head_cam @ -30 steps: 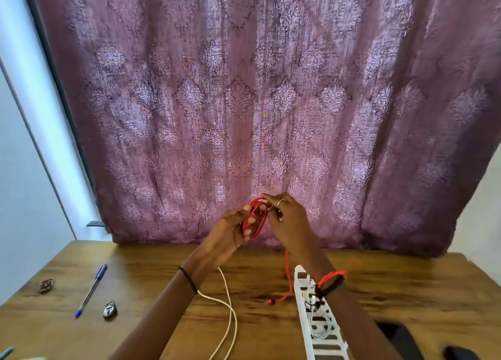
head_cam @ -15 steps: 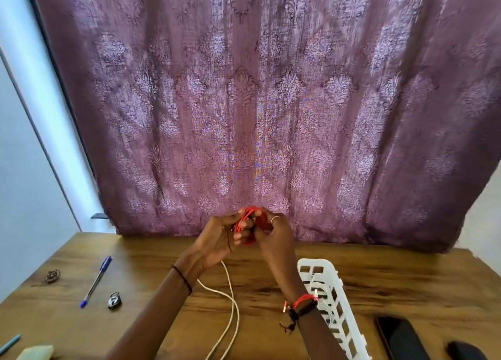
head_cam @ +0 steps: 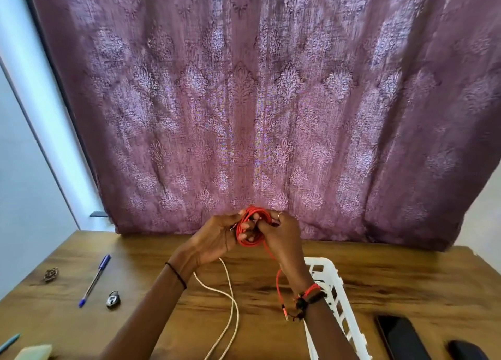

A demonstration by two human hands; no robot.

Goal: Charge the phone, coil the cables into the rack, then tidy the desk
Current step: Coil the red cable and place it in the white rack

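A: Hands?
B: The left hand [head_cam: 214,240] and right hand [head_cam: 283,237] each gripped the red cable [head_cam: 248,242], coiled, held above the desk [head_cam: 406,278]; its plug end hung by the right wrist
A: Elsewhere?
B: The rack [head_cam: 329,267] lay under the right forearm; phone [head_cam: 398,338] just right of it

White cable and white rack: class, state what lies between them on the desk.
In the head view, the loose end of the red cable hangs between the white cable and the white rack, above bare desk.
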